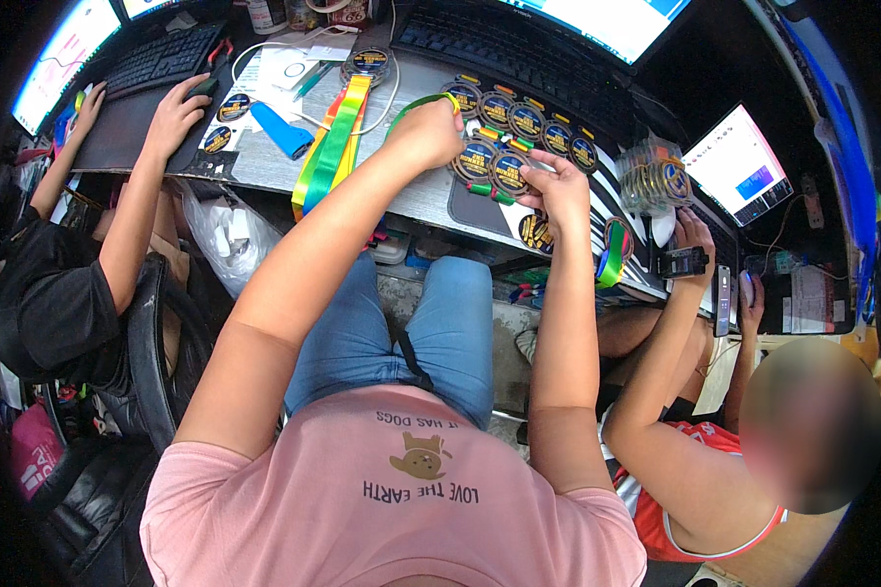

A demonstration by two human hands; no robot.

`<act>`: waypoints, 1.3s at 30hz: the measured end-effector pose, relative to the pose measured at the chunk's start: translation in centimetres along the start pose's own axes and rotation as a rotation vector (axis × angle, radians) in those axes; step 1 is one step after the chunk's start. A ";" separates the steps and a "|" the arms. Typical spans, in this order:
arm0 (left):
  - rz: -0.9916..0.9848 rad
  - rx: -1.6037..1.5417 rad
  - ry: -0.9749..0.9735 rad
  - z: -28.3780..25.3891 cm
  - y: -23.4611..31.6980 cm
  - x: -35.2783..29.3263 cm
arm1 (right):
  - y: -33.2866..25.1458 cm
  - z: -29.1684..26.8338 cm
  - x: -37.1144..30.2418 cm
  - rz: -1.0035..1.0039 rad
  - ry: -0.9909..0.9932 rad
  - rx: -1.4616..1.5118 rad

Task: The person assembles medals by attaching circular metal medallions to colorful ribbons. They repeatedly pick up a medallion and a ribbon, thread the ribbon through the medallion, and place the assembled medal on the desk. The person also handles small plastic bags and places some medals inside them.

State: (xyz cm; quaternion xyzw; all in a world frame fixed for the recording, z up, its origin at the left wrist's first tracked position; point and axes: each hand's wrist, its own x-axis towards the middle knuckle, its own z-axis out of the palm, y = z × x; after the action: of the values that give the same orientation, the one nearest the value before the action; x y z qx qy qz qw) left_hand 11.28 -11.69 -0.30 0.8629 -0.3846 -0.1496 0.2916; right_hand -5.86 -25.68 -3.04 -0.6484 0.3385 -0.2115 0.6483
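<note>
— Hands, head view?
— Left hand (pixel 429 132) closed on a green ribbon (pixel 413 102) above the counter (pixel 264 161). Right hand (pixel 556 186) pinches a round medal (pixel 510 171) at the near end of the medal row (pixel 529 122).
— Surroundings?
— Ribbon bundle (pixel 333 147) lies left; bagged medals (pixel 656 176) right.

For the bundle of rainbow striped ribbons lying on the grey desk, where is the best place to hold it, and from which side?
Probably grip the bundle of rainbow striped ribbons at its near end, which hangs over the grey desk edge. Come from the person's side, below the edge: there the strips are free, while farther up they lie flat on the top.
</note>
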 end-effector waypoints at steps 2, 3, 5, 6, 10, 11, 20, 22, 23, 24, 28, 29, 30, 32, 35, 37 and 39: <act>-0.014 -0.045 0.008 -0.3 0.1 -0.6 | -0.3 0.1 -0.2 0.016 0.008 0.001; -0.022 -0.068 0.012 -0.5 0.1 -1.0 | -0.5 0.3 -0.4 0.023 0.011 0.002; 0.022 -0.054 0.123 -0.4 0.8 -3.0 | -1.2 0.3 -1.3 0.029 0.034 0.015; 0.044 -0.046 0.179 -0.2 1.1 -4.2 | -1.3 0.3 -1.5 0.033 0.044 0.022; 0.144 0.061 0.322 2.3 2.0 -7.5 | -1.1 0.4 -1.2 0.006 0.005 -0.005; 0.120 0.081 0.305 2.5 2.5 -7.9 | -0.5 0.0 -0.8 -0.007 -0.002 -0.022; 0.116 0.159 0.317 4.0 2.4 -7.8 | -0.1 0.3 -0.7 -0.025 0.016 -0.001; 0.112 0.169 0.291 3.8 2.7 -8.0 | -0.1 0.3 -0.7 -0.030 0.015 -0.003; 0.113 0.178 0.290 3.8 2.7 -8.0 | -0.2 0.3 -0.6 -0.033 0.014 -0.013; 0.114 0.187 0.289 3.8 2.7 -8.1 | -0.2 0.3 -0.6 -0.035 0.013 -0.023; 0.125 0.203 0.299 3.9 2.5 -8.3 | -0.5 0.5 -0.8 -0.009 0.020 -0.057; 0.121 0.204 0.291 3.9 2.5 -8.4 | -0.6 0.6 -0.8 -0.010 0.022 -0.057; 0.117 0.205 0.283 4.0 2.4 -8.4 | -0.6 0.6 -0.8 -0.010 0.024 -0.056; 0.107 0.204 0.274 4.0 2.4 -8.5 | -0.7 0.8 -0.9 -0.016 0.036 -0.040; 0.101 0.180 0.276 4.0 2.4 -8.5 | -0.6 0.7 -0.8 -0.018 0.041 -0.044; 0.110 0.142 0.288 3.8 2.4 -8.4 | -0.7 0.8 -0.8 -0.017 0.044 -0.052; 0.115 0.117 0.310 3.8 2.2 -8.2 | -0.8 0.9 -0.9 -0.015 0.049 -0.055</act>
State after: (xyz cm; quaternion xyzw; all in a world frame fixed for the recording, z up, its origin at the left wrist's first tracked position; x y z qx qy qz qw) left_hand 2.79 -8.20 -1.65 0.8677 -0.3917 0.0246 0.3050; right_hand -5.74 -24.48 -2.14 -0.6632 0.3551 -0.2229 0.6200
